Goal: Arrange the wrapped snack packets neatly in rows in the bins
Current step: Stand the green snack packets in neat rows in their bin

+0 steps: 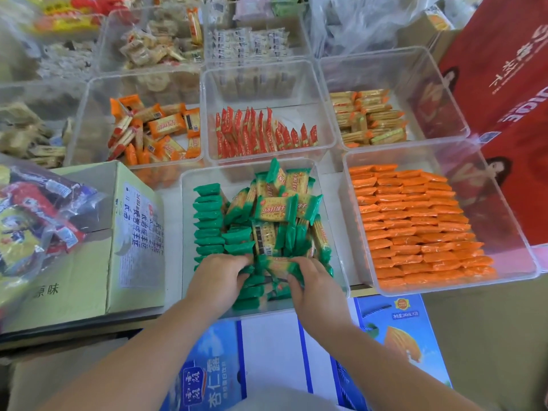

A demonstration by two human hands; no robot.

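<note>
Clear bins of snack packets crowd between cartons.

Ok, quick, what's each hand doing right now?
Left hand: fingers curled down among the green packets; actual grip cannot be told.
Right hand: holds a green packet by its end.
</note>
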